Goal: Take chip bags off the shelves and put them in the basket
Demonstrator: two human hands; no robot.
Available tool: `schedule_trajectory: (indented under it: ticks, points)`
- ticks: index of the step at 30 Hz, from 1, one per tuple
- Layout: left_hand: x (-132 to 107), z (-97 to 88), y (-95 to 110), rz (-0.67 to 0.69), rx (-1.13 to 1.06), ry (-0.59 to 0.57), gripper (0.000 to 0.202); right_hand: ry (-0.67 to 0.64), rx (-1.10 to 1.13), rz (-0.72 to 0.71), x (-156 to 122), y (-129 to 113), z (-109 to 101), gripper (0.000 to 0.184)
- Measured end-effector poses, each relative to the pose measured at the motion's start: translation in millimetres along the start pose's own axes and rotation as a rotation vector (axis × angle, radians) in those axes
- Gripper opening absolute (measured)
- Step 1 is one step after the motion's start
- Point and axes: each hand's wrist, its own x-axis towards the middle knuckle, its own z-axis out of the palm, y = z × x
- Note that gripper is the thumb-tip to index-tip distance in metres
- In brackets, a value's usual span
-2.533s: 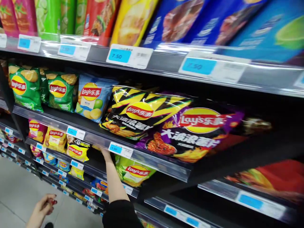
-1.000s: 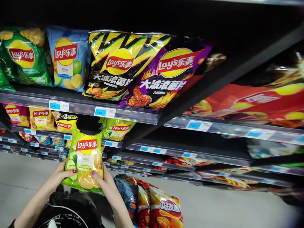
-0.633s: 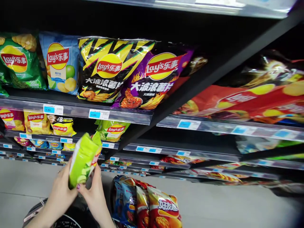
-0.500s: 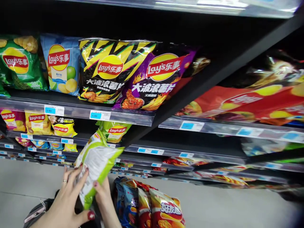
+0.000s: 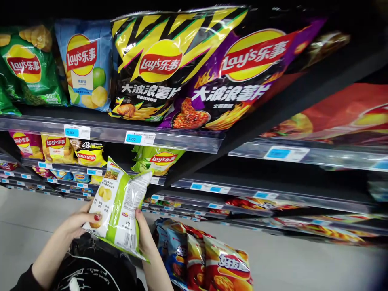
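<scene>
A bag of chips, green and white, is held upright between both hands, its printed back with a barcode turned toward me. My left hand grips its left edge, thumb on the front and the other fingers hidden behind. On the right edge, my right hand presses with the thumb, and its remaining fingers are out of sight behind the bag. A similar green Lay's bag sits on the shelf just beyond.
Lay's bags in black and yellow, purple, blue and green line the upper shelf. Red and blue snack packs stand low at front right. A dark upright divider splits the shelving.
The bag has turned so its printed back faces me. My left hand has shifted from across the bag to its left edge. The view has moved closer to the upper shelf.
</scene>
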Motion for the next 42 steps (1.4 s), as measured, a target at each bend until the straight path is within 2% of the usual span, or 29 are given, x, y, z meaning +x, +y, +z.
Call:
schedule_trajectory:
  ticks: [2, 4, 6, 8, 15, 20, 26, 32, 38, 42]
  points:
    - [-5, 3.8, 3, 0.013, 0.005, 0.109, 0.045, 0.002, -0.195, -0.096, 3, -8, 1, 0.049]
    - [-7, 7.7, 7, 0.042, -0.005, 0.193, 0.042, -0.072, -0.361, -0.139, 2, -16, -1, 0.057]
    - [-7, 10.2, 10, 0.060, -0.017, 0.219, 0.045, -0.172, -0.471, -0.110, -1, -22, -2, 0.065]
    - [-7, 11.0, 11, 0.058, -0.013, 0.225, 0.047, -0.208, -0.537, -0.062, -5, -26, 0, 0.069]
    - [-5, 8.3, 7, 0.035, -0.036, 0.236, 0.039, -0.127, -0.492, 0.026, -9, -28, 11, 0.061]
    - [-2, 6.0, 5, 0.022, -0.039, 0.219, 0.039, -0.098, -0.577, 0.004, -10, -31, 11, 0.051]
    - [-1, 3.0, 4, 0.007, -0.029, 0.168, 0.031, -0.088, -0.614, -0.025, -10, -29, 10, 0.055]
    - [1, 0.6, 4, 0.012, -0.003, 0.204, 0.029, -0.085, -0.652, -0.044, -7, -27, 8, 0.052]
    - [2, 0.6, 5, 0.016, -0.045, 0.250, 0.044, -0.052, -0.613, -0.077, -12, -28, 9, 0.046]
    - [2, -0.2, 5, 0.033, -0.067, 0.262, 0.061, -0.079, -0.568, -0.093, -20, -28, 11, 0.057]
